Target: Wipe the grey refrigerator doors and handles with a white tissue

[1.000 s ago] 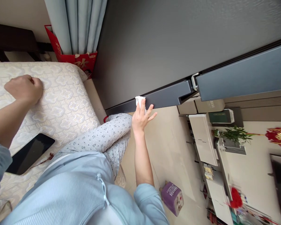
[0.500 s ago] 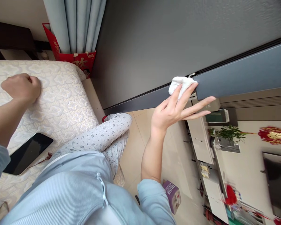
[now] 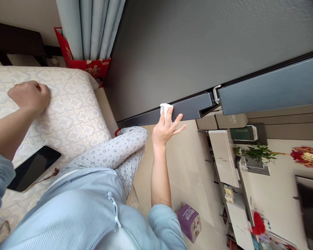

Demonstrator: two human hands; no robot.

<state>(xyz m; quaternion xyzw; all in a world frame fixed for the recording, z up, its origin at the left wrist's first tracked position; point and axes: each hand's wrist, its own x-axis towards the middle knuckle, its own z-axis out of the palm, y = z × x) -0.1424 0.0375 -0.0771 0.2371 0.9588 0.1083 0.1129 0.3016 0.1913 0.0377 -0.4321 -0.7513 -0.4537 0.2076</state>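
The view is tilted sideways. My right hand [image 3: 167, 126] presses a small white cloth [image 3: 165, 108] against the dark grey lower rail [image 3: 190, 108] of a large dark panel [image 3: 198, 48]; two fingers hold the cloth, the others are spread. My left hand [image 3: 30, 96] is a closed fist resting on the quilted cream mattress [image 3: 73, 114]. A black phone [image 3: 32, 168] lies on the mattress beside my left forearm. My knee in patterned trousers [image 3: 114, 152] is between the mattress and the rail.
Pale blue curtains [image 3: 91, 27] and a red bag [image 3: 90, 67] stand at the far end of the mattress. A purple box [image 3: 190, 222] sits on the beige floor. White cabinets [image 3: 228, 163], a potted plant [image 3: 255, 152] and red ornaments are at the right.
Half a second ago my right hand held the cloth up near the rail's joint; it has moved back left and down along the rail, close to where it was a second ago. My left fist stayed put.
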